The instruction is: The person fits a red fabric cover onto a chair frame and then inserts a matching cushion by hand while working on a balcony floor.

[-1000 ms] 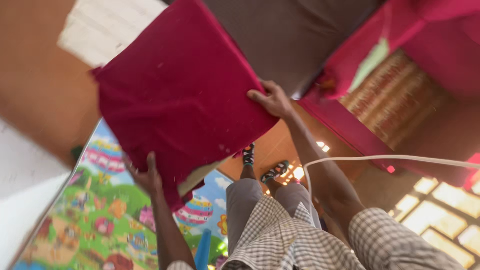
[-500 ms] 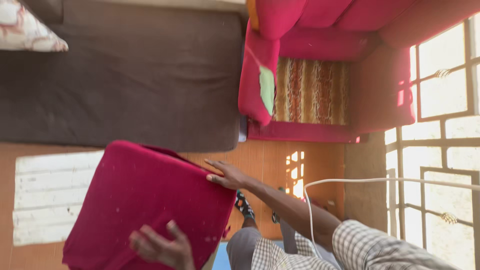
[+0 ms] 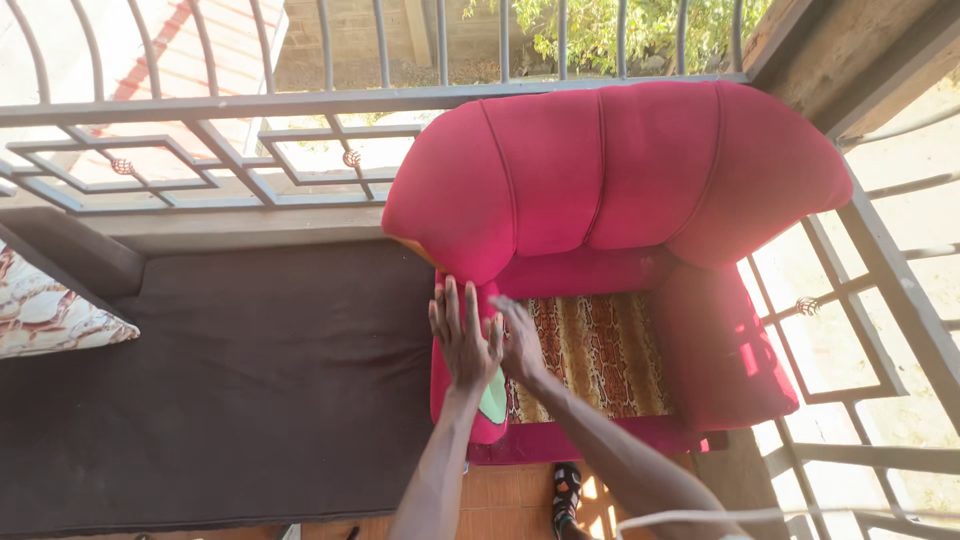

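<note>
A red armchair point(image 3: 620, 180) stands against a barred window, and its seat point(image 3: 590, 355) shows a bare leopard-patterned base with no cushion on it. My left hand point(image 3: 462, 335) lies flat, fingers spread, on top of the chair's left armrest point(image 3: 455, 400). Beside it, my right hand point(image 3: 520, 340) presses the inner side of the same armrest, at the edge of the seat. Neither hand holds anything. The armrest's front end has a green patch point(image 3: 493, 405). The red cushion from the earlier frames is out of view.
A dark brown couch point(image 3: 240, 380) fills the left side, touching the armchair. A patterned pillow point(image 3: 45, 315) lies at its far left. Grey metal window bars point(image 3: 200, 150) run behind and to the right. My socked foot point(image 3: 566, 492) and a white cable point(image 3: 700, 518) are near the bottom.
The view has swung round to face the armchair. The red cushion that both hands held is gone from sight, and both hands now rest on the chair's left armrest.
</note>
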